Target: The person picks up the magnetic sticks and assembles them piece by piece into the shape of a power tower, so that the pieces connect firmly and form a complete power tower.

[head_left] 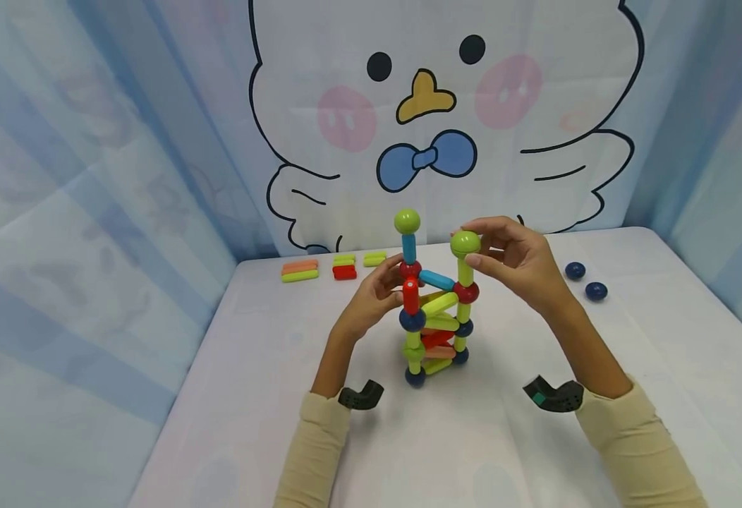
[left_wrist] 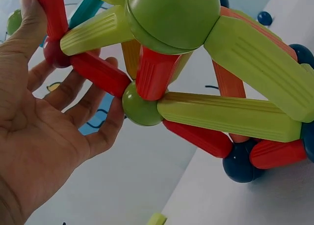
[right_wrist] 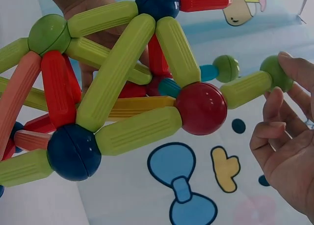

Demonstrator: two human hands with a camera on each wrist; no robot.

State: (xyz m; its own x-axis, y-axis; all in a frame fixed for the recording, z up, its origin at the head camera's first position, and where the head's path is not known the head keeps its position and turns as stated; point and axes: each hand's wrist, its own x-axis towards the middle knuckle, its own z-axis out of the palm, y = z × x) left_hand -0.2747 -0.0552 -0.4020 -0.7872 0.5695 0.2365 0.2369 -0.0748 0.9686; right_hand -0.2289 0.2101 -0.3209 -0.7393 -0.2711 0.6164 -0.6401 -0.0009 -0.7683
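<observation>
A tower of magnetic sticks and balls (head_left: 439, 305) stands upright on the table, built of green, red, blue and orange sticks. My right hand (head_left: 515, 257) pinches a green ball (head_left: 465, 242) between thumb and fingers, on top of a green stick (right_wrist: 248, 89) that rises from a red ball (right_wrist: 201, 108). On the tower's left side, my left hand (head_left: 373, 296) holds the upper part, its thumb on a red stick (left_wrist: 52, 11) and its fingers behind, around another red ball (left_wrist: 56, 52). Another green ball (head_left: 407, 221) tops a blue stick (head_left: 409, 248) there.
Towards the back left of the table (head_left: 269, 423) lie loose sticks: an orange and green pair (head_left: 300, 271), a red and green group (head_left: 344, 268) and green ones (head_left: 374, 259). Two dark blue balls (head_left: 575, 271) lie at the right. A printed curtain (head_left: 358, 176) hangs behind.
</observation>
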